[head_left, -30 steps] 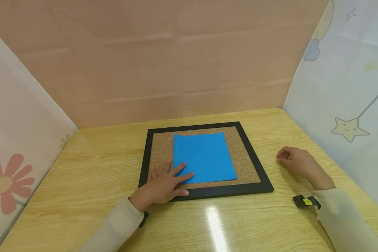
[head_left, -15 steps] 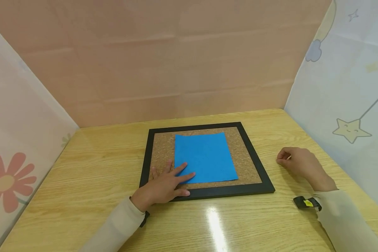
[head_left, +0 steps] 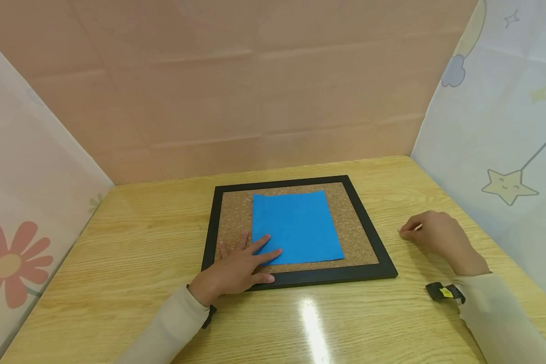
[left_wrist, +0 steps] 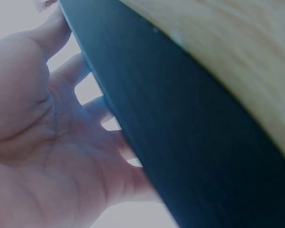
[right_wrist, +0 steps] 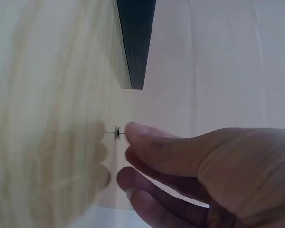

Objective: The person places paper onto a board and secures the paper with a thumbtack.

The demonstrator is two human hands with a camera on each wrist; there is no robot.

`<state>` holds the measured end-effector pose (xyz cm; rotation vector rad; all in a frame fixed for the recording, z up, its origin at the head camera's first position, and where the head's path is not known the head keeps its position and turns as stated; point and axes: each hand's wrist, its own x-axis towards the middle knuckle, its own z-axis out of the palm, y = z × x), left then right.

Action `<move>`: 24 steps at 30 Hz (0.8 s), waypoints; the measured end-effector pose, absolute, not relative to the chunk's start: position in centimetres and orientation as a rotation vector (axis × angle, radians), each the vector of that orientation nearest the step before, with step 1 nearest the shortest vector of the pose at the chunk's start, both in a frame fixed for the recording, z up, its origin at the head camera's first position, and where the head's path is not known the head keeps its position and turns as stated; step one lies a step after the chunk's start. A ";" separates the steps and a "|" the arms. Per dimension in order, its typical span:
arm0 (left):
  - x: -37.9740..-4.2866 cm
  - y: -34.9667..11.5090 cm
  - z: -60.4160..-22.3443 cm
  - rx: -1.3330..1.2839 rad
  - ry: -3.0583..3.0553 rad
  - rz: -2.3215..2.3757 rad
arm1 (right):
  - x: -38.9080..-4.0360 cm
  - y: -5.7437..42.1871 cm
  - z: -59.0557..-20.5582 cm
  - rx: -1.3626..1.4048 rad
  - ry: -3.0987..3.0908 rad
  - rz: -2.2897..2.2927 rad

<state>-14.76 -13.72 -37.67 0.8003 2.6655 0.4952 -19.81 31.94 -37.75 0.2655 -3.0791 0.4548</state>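
Note:
My left hand (head_left: pixel 234 270) lies with spread fingers over the lower left of a corkboard (head_left: pixel 355 222). Two fingertips press a sheet of blue paper (head_left: pixel 296 227) on the cork, and the thumb rests on the black frame (head_left: pixel 327 276). From below, the left wrist view shows the left palm (left_wrist: pixel 47 128) beside the frame's dark edge (left_wrist: pixel 156 95). To the right of the board, the fingertips of my right hand (head_left: pixel 437 237) pinch the thin pin of a small thumbtack (right_wrist: pixel 117 133). Its dark head is right at the tabletop, where a reflection shows.
The board lies on a glossy wood-grain table (head_left: pixel 118 253). A pinkish-tan backdrop (head_left: pixel 255 101) stands behind it. Pale printed panels stand at left (head_left: pixel 23 177) and right (head_left: pixel 518 126). In the right wrist view the board's frame corner (right_wrist: pixel 137 57) juts in above the hand.
My right hand has shifted slightly to the right, and a tiny glint now shows at its fingertips. The left hand, paper and board have stayed in place.

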 end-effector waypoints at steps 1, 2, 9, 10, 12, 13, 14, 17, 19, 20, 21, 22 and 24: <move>-14.8 -13.7 -37.7 0.799 2.665 0.495 | -20.0 32.1 -37.8 0.255 -3.083 0.489; -14.7 -13.7 -37.7 0.798 2.666 0.494 | -20.2 32.4 -38.0 0.246 -3.090 0.528; -14.8 -13.7 -37.8 0.789 2.666 0.488 | -21.3 34.2 -39.6 0.181 -3.152 0.826; -14.8 -13.7 -37.8 0.788 2.665 0.488 | -21.4 34.4 -39.8 0.171 -3.156 0.851; -14.8 -13.8 -37.8 0.787 2.663 0.488 | -21.6 34.6 -40.1 0.167 -3.150 0.900; -14.8 -13.8 -37.8 0.786 2.661 0.490 | -21.6 34.7 -40.2 0.160 -3.145 0.920; -14.8 -13.8 -37.8 0.785 2.659 0.492 | -21.7 34.8 -40.3 0.160 -3.139 0.942; -14.8 -13.8 -37.7 0.783 2.653 0.503 | -21.8 34.8 -40.4 0.164 -3.127 0.965; -14.8 -13.8 -37.7 0.783 2.650 0.508 | -21.8 34.9 -40.5 0.171 -3.128 0.970; -14.8 -13.8 -37.7 0.784 2.649 0.508 | -21.9 34.8 -40.5 0.184 -3.129 0.972; -14.8 -13.7 -37.6 0.784 2.648 0.507 | -21.9 34.8 -40.5 0.191 -3.130 0.973; -14.8 -13.7 -37.6 0.785 2.648 0.505 | -21.9 34.7 -40.5 0.198 -3.131 0.973; -14.8 -13.7 -37.6 0.786 2.648 0.499 | -21.8 34.7 -40.5 0.220 -3.132 0.982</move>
